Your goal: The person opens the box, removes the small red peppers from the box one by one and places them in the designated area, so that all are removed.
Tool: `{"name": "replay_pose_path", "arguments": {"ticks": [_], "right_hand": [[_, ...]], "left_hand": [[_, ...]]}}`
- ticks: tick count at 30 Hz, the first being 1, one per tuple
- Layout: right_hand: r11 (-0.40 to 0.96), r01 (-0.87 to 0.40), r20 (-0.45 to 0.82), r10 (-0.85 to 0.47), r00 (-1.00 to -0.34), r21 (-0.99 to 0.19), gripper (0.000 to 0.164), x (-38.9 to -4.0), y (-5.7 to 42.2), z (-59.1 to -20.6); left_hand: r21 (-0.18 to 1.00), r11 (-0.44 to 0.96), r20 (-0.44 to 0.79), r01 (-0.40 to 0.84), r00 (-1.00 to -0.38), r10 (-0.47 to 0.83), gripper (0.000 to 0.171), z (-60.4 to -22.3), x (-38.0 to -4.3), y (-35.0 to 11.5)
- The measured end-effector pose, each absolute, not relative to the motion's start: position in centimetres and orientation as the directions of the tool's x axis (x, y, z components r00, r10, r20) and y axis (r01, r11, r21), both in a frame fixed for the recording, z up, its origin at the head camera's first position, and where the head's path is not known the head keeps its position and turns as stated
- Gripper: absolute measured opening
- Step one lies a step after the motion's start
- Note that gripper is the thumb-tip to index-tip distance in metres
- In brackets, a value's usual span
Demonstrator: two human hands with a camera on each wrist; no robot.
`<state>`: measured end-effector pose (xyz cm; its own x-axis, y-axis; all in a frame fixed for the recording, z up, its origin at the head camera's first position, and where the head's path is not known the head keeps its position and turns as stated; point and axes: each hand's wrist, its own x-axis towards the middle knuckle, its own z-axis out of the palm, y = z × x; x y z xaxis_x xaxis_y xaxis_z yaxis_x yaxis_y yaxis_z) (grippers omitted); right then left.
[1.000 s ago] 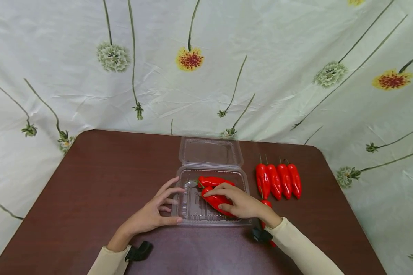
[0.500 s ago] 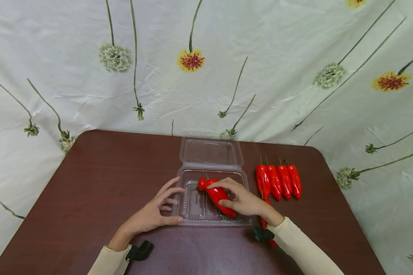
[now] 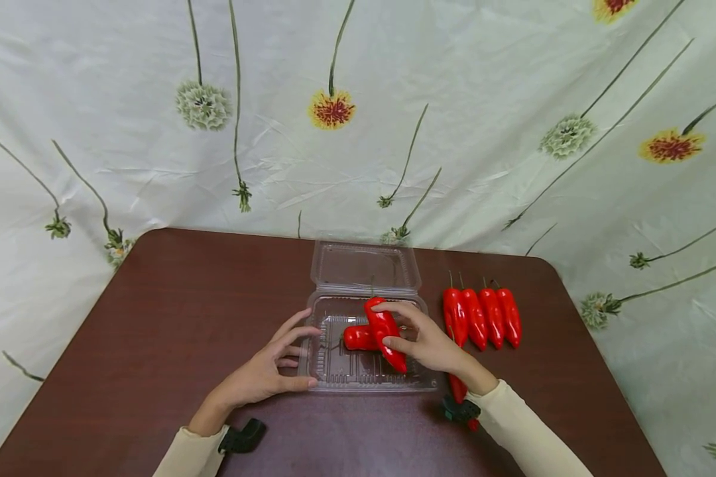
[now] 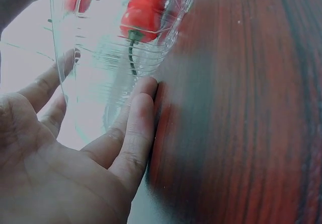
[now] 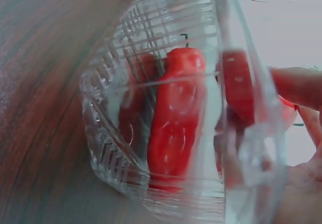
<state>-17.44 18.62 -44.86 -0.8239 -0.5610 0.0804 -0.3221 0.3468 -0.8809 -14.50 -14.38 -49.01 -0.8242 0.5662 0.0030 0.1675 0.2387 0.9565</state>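
A clear plastic clamshell container lies open on the table, its lid folded back at the far side. Inside it one red pepper lies crosswise, stem to the left; the right wrist view shows this pepper through the clear wall. Over it my right hand holds a second red pepper between thumb and fingers, stem pointing away, partly covering the first. Spread along the container's left side, my left hand touches it with extended fingers, and the thumb is at its front corner.
Several red peppers lie side by side to the right of the container, stems away from me. Another red pepper is partly hidden beside my right wrist. Behind the brown table hangs a flower-printed cloth.
The right hand has turned the held pepper more lengthwise and moved it farther from me. The pepper beneath has shifted toward the container's middle. The left hand has stayed in place.
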Motion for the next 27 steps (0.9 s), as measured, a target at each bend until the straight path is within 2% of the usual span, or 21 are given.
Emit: {"name": "replay_pose_path", "arguments": {"ticks": [19, 27], "right_hand": [[0.254, -0.202, 0.078, -0.425, -0.902, -0.946, 0.057, -15.6, 21.8, -43.6], [0.314, -0.177, 0.056, -0.359, -0.932, -0.933, 0.055, -14.5, 24.2, -43.7]], "left_hand": [[0.959, 0.23, 0.001, 0.164, -0.817, 0.577, 0.075, -49.0, -14.4, -14.3], [0.957, 0.229, 0.015, 0.177, -0.821, 0.57, 0.075, -49.0, -14.4, -14.3]]}}
